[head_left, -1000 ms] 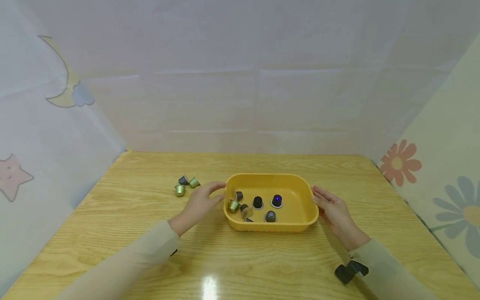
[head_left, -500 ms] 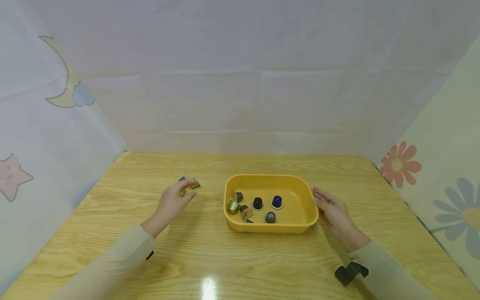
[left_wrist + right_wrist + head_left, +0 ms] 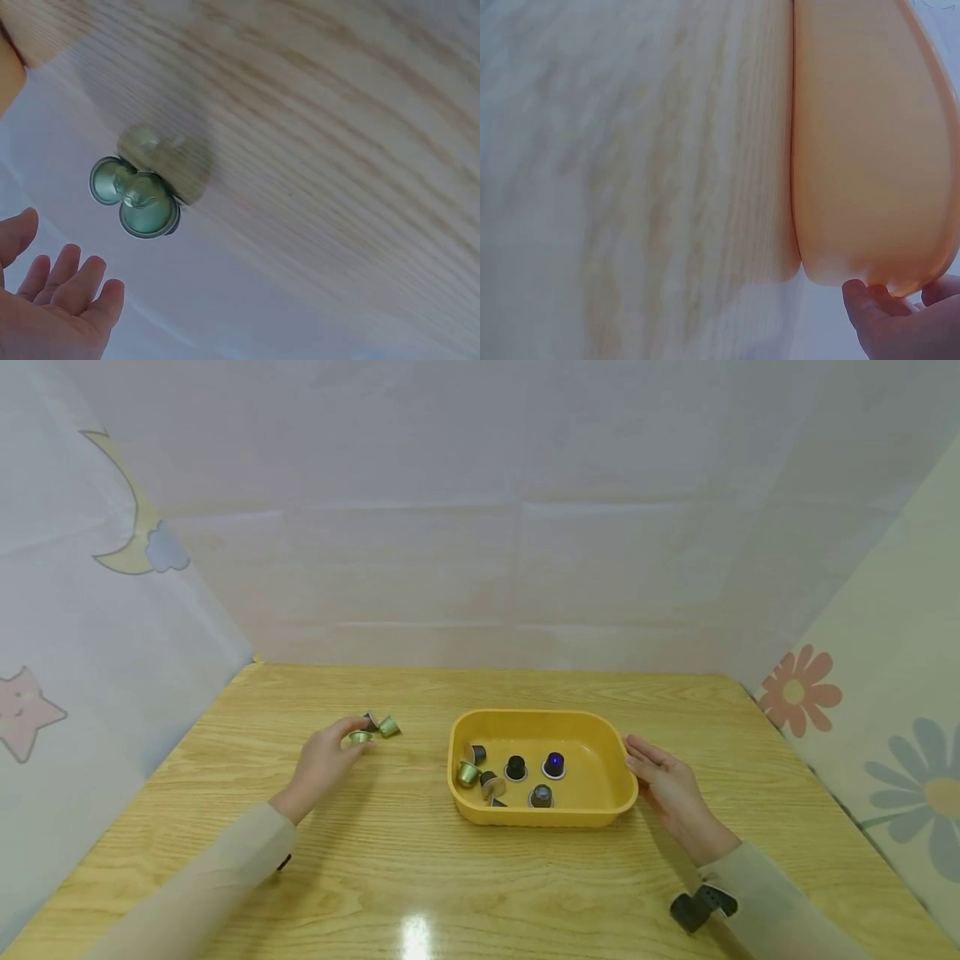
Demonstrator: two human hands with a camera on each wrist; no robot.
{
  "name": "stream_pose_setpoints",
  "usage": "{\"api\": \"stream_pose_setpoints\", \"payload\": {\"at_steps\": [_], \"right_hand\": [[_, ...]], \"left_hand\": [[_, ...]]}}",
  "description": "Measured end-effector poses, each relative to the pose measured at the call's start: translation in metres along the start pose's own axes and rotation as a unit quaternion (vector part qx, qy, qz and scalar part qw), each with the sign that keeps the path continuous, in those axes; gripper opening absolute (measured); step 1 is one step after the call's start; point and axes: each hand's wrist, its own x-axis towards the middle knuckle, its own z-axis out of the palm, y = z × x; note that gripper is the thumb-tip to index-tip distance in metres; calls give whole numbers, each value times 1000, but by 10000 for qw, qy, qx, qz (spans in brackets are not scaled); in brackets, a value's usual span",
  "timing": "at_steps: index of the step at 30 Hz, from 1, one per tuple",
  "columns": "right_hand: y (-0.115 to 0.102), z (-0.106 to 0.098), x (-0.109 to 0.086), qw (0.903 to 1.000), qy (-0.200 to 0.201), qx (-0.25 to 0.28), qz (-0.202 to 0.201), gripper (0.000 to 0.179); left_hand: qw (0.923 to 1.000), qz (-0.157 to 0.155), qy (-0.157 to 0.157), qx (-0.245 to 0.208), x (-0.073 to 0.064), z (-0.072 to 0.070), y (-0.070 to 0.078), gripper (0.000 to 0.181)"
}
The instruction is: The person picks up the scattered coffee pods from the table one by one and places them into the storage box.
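Note:
My left hand point(image 3: 318, 770) hovers beside a few coffee capsules at the left, thumb and fingers parted. A green capsule point(image 3: 360, 737) lies near the fingertips, partly covered. Just behind are a dark capsule point(image 3: 371, 721) and another green capsule point(image 3: 388, 727). In the left wrist view the fingers point(image 3: 75, 281) stand apart from the green capsules point(image 3: 146, 210). My right hand point(image 3: 678, 797) holds the right end of a yellow plastic tub point(image 3: 543, 817). In the right wrist view its fingertips touch the outer wall point(image 3: 870, 187), near the rim.
Several capsules sit in the tub, among them a green one point(image 3: 468, 773), a black one point(image 3: 515, 767) and a dark blue one point(image 3: 554, 764). The wooden table point(image 3: 420, 877) meets a pale cloth backdrop point(image 3: 480, 585).
My left hand has moved left from the tub's left end to the loose capsules, passing over them and drawing back slightly. The right hand and the tub stay in place.

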Motion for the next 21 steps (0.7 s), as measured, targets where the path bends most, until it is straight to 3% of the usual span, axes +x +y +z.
{"api": "stream_pose_setpoints", "payload": {"at_steps": [7, 13, 21], "right_hand": [[1, 0, 0, 10000, -33, 2, -80, 58], [1, 1, 0, 10000, 19, 82, -49, 59], [1, 1, 1, 10000, 7, -9, -32, 59]], "left_hand": [[9993, -51, -339, 131, 7, -5, -13, 44], [9972, -216, -711, -108, 14, -9, -24, 49], [9959, -344, -827, -127, 19, -13, -32, 48]]}}
